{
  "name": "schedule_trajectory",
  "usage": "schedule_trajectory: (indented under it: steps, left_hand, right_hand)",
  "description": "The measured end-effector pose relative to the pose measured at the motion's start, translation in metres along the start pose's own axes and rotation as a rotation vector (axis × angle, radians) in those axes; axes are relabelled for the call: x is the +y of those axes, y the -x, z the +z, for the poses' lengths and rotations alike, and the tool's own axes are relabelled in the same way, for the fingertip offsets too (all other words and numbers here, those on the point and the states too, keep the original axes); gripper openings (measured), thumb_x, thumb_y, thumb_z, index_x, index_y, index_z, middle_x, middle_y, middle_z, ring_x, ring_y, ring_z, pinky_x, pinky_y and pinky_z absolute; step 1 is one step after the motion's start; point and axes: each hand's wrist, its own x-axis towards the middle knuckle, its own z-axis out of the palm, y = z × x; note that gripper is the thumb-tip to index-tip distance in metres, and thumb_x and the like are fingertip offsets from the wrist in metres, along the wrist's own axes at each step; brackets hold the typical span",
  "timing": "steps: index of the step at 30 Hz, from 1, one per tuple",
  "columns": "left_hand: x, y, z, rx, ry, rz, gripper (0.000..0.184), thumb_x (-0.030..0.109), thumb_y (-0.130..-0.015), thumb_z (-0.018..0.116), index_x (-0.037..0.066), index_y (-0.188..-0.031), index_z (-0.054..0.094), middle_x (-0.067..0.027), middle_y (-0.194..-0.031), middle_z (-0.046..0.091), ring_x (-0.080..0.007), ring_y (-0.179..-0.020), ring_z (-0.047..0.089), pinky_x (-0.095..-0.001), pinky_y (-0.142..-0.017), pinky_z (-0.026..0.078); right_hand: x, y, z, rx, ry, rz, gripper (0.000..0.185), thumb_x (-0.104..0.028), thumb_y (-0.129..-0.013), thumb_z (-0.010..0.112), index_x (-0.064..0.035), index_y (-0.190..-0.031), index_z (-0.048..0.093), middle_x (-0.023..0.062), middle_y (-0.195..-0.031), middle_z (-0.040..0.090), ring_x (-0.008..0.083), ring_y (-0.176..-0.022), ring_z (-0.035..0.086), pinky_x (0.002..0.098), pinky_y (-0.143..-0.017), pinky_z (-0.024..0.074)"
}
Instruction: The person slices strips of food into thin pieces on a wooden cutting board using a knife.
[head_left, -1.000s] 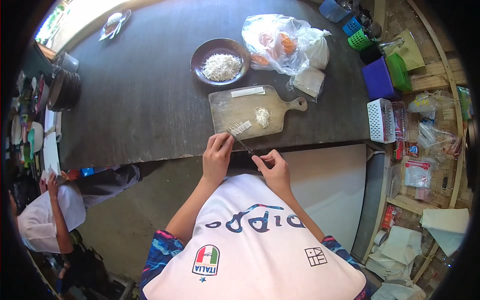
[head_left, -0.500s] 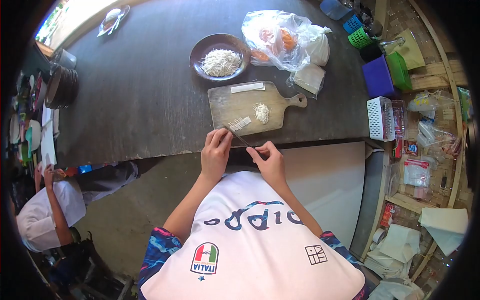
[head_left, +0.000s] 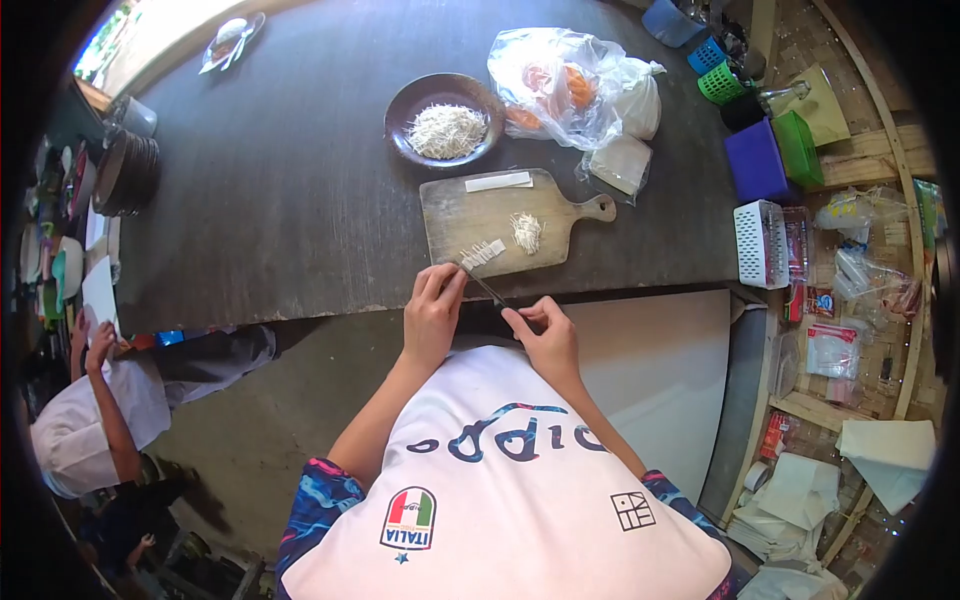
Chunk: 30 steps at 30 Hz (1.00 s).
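Note:
My right hand (head_left: pixel 545 335) is closed around the handle of a thin knife (head_left: pixel 484 287), held slantwise at the near edge of the wooden cutting board (head_left: pixel 450 215). The closed fingers of my left hand (head_left: pixel 434 302) meet the blade's tip end; whether a sliver is between them is hidden. Just beyond the tip lies a row of cut pale pieces (head_left: pixel 484 252). To their right is a small heap of fine pale strips (head_left: pixel 526 233). One long white strip (head_left: pixel 499 181) rests along the board's far side.
Behind the board stand a dark bowl (head_left: pixel 398 104) of white shreds, a clear plastic bag (head_left: pixel 540 75) with orange contents, and a wrapped pale block (head_left: pixel 620 165). Baskets (head_left: pixel 762 245) line the right edge. A person (head_left: pixel 100 420) holding a white sheet is at the left.
Both hands and the knife keep nearly the same pose at the board's edge. The view has shifted slightly. At the left, the other person's white sheet has tilted.

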Motion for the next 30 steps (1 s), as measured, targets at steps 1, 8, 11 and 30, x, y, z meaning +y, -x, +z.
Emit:
schedule_trajectory:
  steps: [1, 8, 11, 30]
  left_hand:
    - [0.0, 0.0, -0.001, -0.004, -0.004, 0.0, 0.024, 0.0, -0.094, 0.078, -0.001, -0.118, 0.078, -0.0092, -0.124, 0.07, -0.0315, -0.117, 0.069, -0.0427, -0.09, 0.062]
    - [0.001, 0.001, -0.001, -0.005, -0.026, 0.001, 0.023, 0.0, -0.094, 0.078, -0.001, -0.118, 0.079, -0.0087, -0.123, 0.071, -0.0317, -0.118, 0.069, -0.043, -0.091, 0.062]
    - [-0.001, -0.001, -0.002, 0.008, -0.029, 0.012, 0.022, 0.001, -0.095, 0.079, -0.001, -0.117, 0.079, -0.0086, -0.123, 0.072, -0.0317, -0.118, 0.069, -0.043, -0.091, 0.062]
    - [-0.001, 0.001, -0.001, 0.015, -0.024, -0.004, 0.021, 0.001, -0.095, 0.079, -0.002, -0.117, 0.079, -0.0092, -0.124, 0.071, -0.032, -0.118, 0.068, -0.0439, -0.092, 0.061]
  right_hand:
    - [0.001, 0.0, 0.0, -0.003, 0.004, 0.029, 0.039, -0.035, -0.097, 0.09, -0.0026, -0.096, 0.068, 0.0087, -0.083, 0.079, 0.017, -0.075, 0.075, 0.0319, -0.07, 0.0552]
    - [-0.006, 0.0, 0.0, -0.031, 0.002, 0.089, 0.047, -0.047, -0.094, 0.09, -0.0042, -0.099, 0.071, 0.0113, -0.091, 0.081, 0.0273, -0.083, 0.078, 0.0402, -0.076, 0.0584]
    - [-0.004, 0.001, -0.006, -0.035, 0.032, 0.103, 0.048, -0.048, -0.094, 0.09, -0.0045, -0.1, 0.071, 0.0118, -0.09, 0.081, 0.0289, -0.084, 0.079, 0.0406, -0.076, 0.0583]
    - [-0.012, 0.001, -0.003, -0.046, 0.03, 0.095, 0.048, -0.048, -0.094, 0.089, -0.0038, -0.1, 0.072, 0.0136, -0.091, 0.081, 0.0299, -0.087, 0.08, 0.0419, -0.078, 0.0586]
